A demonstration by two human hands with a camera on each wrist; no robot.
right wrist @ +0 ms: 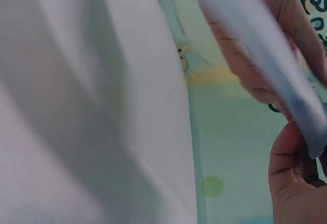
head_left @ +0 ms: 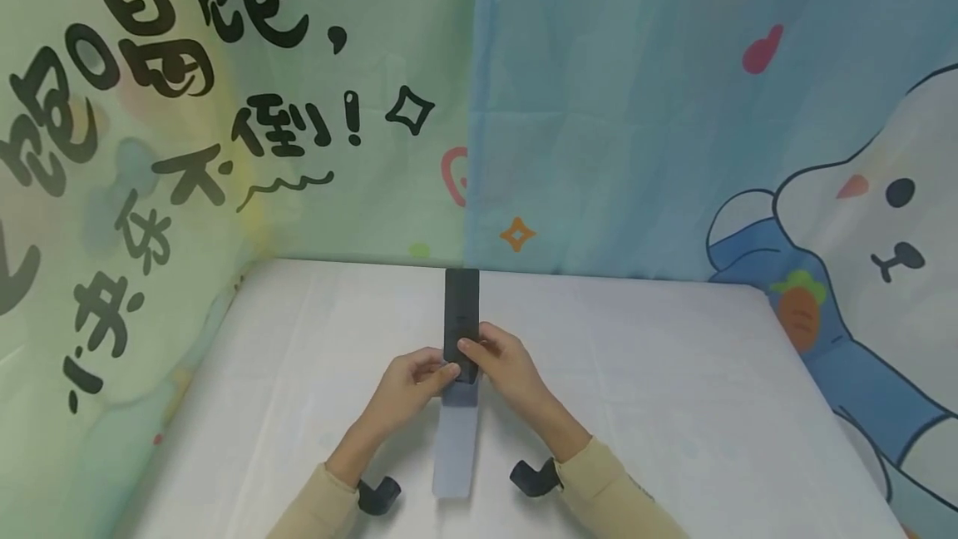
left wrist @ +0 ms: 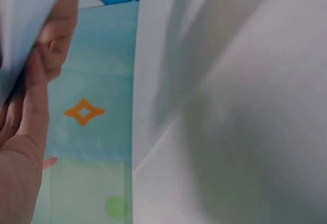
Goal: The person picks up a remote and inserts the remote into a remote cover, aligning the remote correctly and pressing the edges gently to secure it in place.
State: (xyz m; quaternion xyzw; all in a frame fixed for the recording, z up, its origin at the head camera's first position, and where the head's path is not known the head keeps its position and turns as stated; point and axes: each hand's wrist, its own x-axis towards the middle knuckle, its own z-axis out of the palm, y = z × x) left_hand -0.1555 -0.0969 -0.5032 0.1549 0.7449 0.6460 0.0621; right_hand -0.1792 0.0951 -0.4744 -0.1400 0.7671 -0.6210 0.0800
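Both hands hold a long, narrow black case-like object (head_left: 461,306) above the white table, its far end pointing away from me. From its near end a flat pale grey-blue strip (head_left: 454,452) extends toward me. My left hand (head_left: 412,383) grips the near left edge, thumb on top, close to where black meets pale. Slightly farther up, my right hand (head_left: 509,363) pinches the right edge, its thumb on the black face. In the left wrist view the pale strip (left wrist: 23,25) partly covers the hands. The right wrist view shows the strip (right wrist: 265,50) blurred. The object's underside is hidden.
A white cloth covers the table (head_left: 636,356). Printed curtains (head_left: 599,106) with lettering and a cartoon bear stand behind it and along the sides. A dark curved piece sits at each wrist, the left one (head_left: 379,496) and the right one (head_left: 535,478).
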